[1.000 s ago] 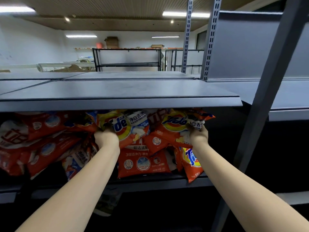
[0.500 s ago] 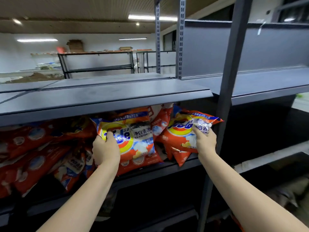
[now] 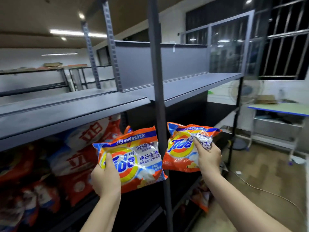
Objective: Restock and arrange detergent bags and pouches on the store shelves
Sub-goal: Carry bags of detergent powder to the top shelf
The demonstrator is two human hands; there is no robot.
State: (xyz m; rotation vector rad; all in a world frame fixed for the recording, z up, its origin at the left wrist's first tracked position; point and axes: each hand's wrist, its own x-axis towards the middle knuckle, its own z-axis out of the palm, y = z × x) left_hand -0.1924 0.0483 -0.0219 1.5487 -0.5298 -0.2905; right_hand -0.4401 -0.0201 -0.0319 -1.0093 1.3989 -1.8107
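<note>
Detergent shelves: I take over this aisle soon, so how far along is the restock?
Done: the left bay's lower shelf already holds a heap of red and orange bags, loosely piled. In hand: the left hand grips one Tide bag, the right hand another. Left: the right bay's shelf and the top shelf look bare.

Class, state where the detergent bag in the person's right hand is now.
In the head view, the right-hand detergent bag is held by the right hand, right of the grey shelf post, beside the left hand's bag.
</note>
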